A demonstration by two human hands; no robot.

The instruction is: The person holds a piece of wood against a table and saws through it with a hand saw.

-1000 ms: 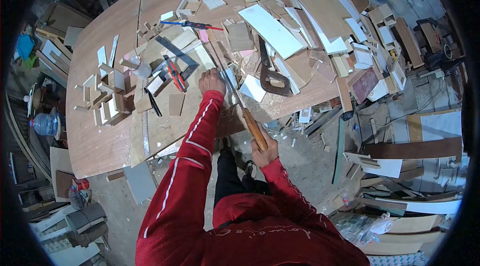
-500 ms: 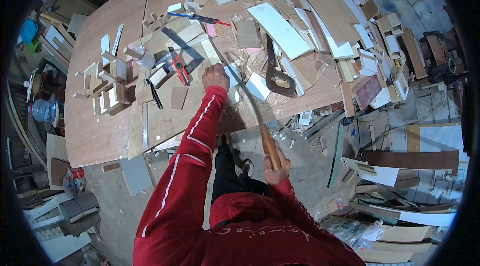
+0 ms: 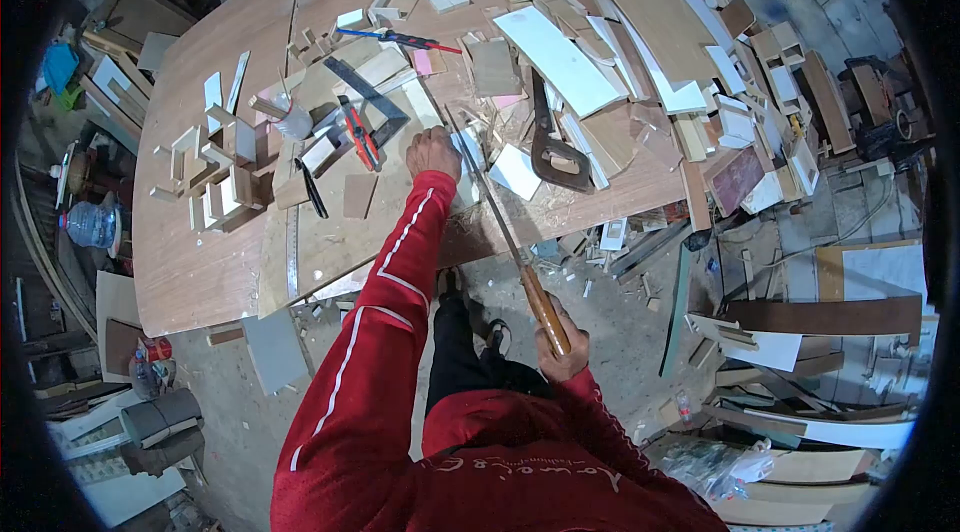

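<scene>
My right hand (image 3: 568,350) is wrapped round the wooden handle of a handsaw (image 3: 541,298), below the table's front edge. Its narrow blade, seen nearly edge-on, slants up and left over the table, passing just right of my left hand (image 3: 434,154). That hand presses down with bent fingers on a pale wood strip (image 3: 423,104), which sticks out beyond it. The strip's near end, and where the saw teeth meet it, I cannot make out. Left of the hand lie red-handled pliers (image 3: 360,137) and a dark try square (image 3: 370,100).
A second handsaw (image 3: 560,160) lies to the right among white and brown offcuts (image 3: 565,62). Small wooden frames (image 3: 222,194) and a cup (image 3: 291,119) stand left. A blue-and-red tool (image 3: 400,38) lies farther back. Scrap boards (image 3: 810,322) fill the floor at right.
My right hand has drawn the saw down and slightly right, toward my body. The left hand stays in nearly the same place on the strip.
</scene>
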